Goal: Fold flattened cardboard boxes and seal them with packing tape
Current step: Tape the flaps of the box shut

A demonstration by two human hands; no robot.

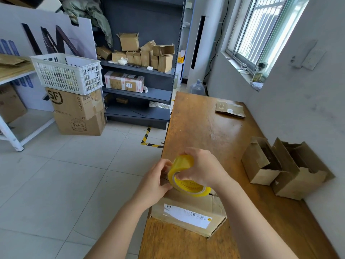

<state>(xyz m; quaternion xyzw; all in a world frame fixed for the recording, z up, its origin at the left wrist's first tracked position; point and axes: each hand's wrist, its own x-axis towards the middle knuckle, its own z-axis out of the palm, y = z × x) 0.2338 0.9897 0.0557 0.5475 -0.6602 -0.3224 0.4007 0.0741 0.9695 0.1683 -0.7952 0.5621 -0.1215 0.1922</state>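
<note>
At the near left edge of the counter, we've got the cardboard box sitting with its shipping label facing us, and the tape roll is tilted right above it, lower rim down at the box's top. Our right grip is clenched on the roll, fingers hooked through the core. Our left grip pinches at the roll's left rim, where the loose end looks to be, though the clear film is too faint to make out. We read this as the start of the seal: find the end, peel it, anchor it. To do it well, we'd stick the end a little way down the box's side first and press it flat with the left thumb. Then we'd draw the roll straight along the seam under even tension, so the strip lies without wrinkles. Mind the box: it sits right at the counter's edge, and a hard pull could drag it off. Two folded boxes wait by the wall, and a flattened piece lies at the far end.
</note>
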